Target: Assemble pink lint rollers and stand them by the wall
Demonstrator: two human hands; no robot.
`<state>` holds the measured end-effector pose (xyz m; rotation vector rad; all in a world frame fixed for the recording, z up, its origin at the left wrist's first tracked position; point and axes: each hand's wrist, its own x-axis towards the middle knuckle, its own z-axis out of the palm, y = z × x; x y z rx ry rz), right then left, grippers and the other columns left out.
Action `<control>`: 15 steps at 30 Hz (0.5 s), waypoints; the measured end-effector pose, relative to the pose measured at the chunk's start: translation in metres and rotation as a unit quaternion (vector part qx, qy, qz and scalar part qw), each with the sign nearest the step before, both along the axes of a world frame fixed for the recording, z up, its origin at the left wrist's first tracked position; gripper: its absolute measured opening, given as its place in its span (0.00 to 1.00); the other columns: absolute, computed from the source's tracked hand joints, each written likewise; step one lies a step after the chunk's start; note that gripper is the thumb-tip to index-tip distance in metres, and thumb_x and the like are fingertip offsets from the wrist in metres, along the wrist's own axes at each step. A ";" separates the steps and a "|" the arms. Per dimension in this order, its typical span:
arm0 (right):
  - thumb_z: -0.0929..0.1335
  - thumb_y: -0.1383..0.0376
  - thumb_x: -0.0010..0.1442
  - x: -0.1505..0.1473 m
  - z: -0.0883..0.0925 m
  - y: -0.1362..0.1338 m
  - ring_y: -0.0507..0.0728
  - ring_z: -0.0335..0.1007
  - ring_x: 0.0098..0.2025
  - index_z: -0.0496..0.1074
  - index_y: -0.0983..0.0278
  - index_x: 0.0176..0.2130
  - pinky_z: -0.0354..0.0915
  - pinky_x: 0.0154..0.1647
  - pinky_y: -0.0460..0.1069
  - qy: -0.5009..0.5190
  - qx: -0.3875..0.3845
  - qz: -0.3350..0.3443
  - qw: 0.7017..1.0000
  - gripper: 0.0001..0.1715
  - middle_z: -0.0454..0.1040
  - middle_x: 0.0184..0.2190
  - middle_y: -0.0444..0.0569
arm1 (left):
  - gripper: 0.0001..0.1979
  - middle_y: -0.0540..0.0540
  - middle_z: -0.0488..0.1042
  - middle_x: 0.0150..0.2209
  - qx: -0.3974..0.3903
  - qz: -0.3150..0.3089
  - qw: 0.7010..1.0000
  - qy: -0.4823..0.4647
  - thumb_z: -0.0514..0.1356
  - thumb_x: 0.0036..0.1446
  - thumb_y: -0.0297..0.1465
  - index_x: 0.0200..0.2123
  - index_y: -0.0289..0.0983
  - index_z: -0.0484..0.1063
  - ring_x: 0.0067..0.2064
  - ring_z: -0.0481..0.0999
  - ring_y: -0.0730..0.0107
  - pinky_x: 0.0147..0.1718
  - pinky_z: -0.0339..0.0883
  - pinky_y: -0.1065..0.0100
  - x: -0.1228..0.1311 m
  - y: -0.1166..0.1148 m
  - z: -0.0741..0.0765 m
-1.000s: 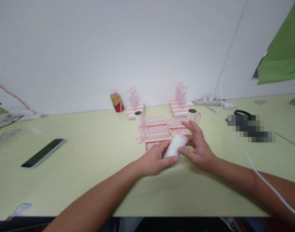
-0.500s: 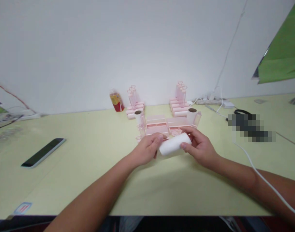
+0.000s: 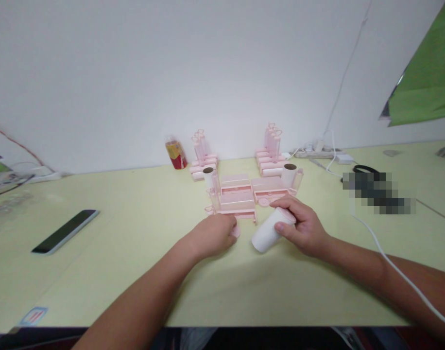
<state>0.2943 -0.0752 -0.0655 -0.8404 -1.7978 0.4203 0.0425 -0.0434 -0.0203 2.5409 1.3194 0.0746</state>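
My right hand (image 3: 303,224) is wrapped round a white roll (image 3: 268,231), tilted with its near end toward the table. My left hand (image 3: 210,236) is curled into a loose fist just left of the roll, fingers pinched on a small pink part (image 3: 236,231) at the fingertips. Straight behind the hands lie pink plastic cases (image 3: 237,200) in a group, with two upright rolls (image 3: 210,179) beside them.
Stacks of pink parts (image 3: 271,155) stand at the wall with a red-and-yellow packet (image 3: 176,153). A black phone (image 3: 65,230) lies at the left. A white cable (image 3: 386,260) crosses my right arm. A power strip (image 3: 317,154) sits at the back right.
My left hand let go of the roll and dropped to the table with a small pink piece. My right hand kept the roll and tipped it down toward me.
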 end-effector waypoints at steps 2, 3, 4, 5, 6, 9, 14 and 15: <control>0.70 0.56 0.59 0.000 -0.001 0.001 0.61 0.68 0.39 0.70 0.58 0.50 0.66 0.40 0.54 0.000 0.000 -0.004 1.000 0.20 0.71 0.38 0.50 | 0.06 0.43 0.75 0.27 -0.031 -0.017 0.999 -0.010 0.61 0.50 0.32 0.31 0.36 0.75 0.26 0.70 0.66 0.25 0.55 0.68 0.001 -0.003 0.003; 0.70 0.56 0.59 0.000 -0.001 0.001 0.61 0.68 0.39 0.70 0.58 0.50 0.66 0.40 0.54 0.001 0.000 -0.006 1.000 0.20 0.71 0.38 0.50 | 0.07 0.44 0.75 0.27 -0.040 -0.022 0.999 -0.013 0.62 0.48 0.33 0.31 0.36 0.75 0.26 0.70 0.67 0.24 0.54 0.69 0.002 -0.005 0.004; 0.70 0.56 0.59 0.000 -0.001 0.002 0.60 0.69 0.39 0.70 0.58 0.50 0.66 0.40 0.54 0.003 0.000 -0.007 1.000 0.20 0.71 0.39 0.50 | 0.08 0.45 0.75 0.27 -0.046 -0.023 0.999 -0.015 0.62 0.47 0.33 0.31 0.36 0.75 0.25 0.70 0.67 0.23 0.53 0.69 0.002 -0.007 0.005; 0.70 0.56 0.59 0.000 -0.002 0.002 0.60 0.69 0.40 0.70 0.58 0.50 0.66 0.41 0.54 0.005 -0.001 -0.007 1.000 0.20 0.71 0.39 0.50 | 0.08 0.45 0.75 0.26 -0.049 -0.023 0.998 -0.015 0.63 0.46 0.34 0.30 0.36 0.75 0.25 0.69 0.68 0.23 0.53 0.69 0.003 -0.008 0.005; 0.70 0.56 0.59 0.000 -0.002 0.002 0.60 0.69 0.40 0.70 0.59 0.50 0.66 0.42 0.55 0.009 -0.002 -0.007 1.000 0.19 0.71 0.40 0.50 | 0.09 0.45 0.74 0.26 -0.051 -0.020 0.998 -0.013 0.63 0.46 0.34 0.30 0.36 0.75 0.24 0.69 0.68 0.22 0.52 0.69 0.004 -0.010 0.005; 0.70 0.56 0.60 0.000 -0.004 0.002 0.61 0.68 0.42 0.70 0.59 0.50 0.66 0.45 0.56 0.028 -0.010 -0.015 0.999 0.19 0.71 0.42 0.51 | 0.10 0.46 0.74 0.27 -0.062 -0.020 0.998 -0.021 0.62 0.47 0.36 0.31 0.36 0.75 0.24 0.67 0.69 0.23 0.53 0.69 0.006 -0.011 0.007; 0.69 0.54 0.60 -0.001 -0.008 0.004 0.55 0.67 0.32 0.69 0.60 0.50 0.69 0.27 0.50 0.149 -0.118 -0.013 0.982 0.20 0.68 0.37 0.48 | 0.09 0.49 0.73 0.28 -0.075 -0.027 0.991 -0.103 0.62 0.48 0.35 0.31 0.36 0.72 0.27 0.68 0.71 0.25 0.54 0.71 0.007 -0.004 0.014; 0.69 0.54 0.61 -0.002 -0.008 0.005 0.54 0.66 0.29 0.68 0.60 0.50 0.68 0.23 0.48 0.181 -0.140 -0.007 0.974 0.21 0.67 0.35 0.47 | 0.09 0.49 0.72 0.28 -0.073 -0.021 0.989 -0.128 0.62 0.49 0.36 0.31 0.36 0.71 0.28 0.68 0.71 0.25 0.55 0.71 0.007 -0.002 0.014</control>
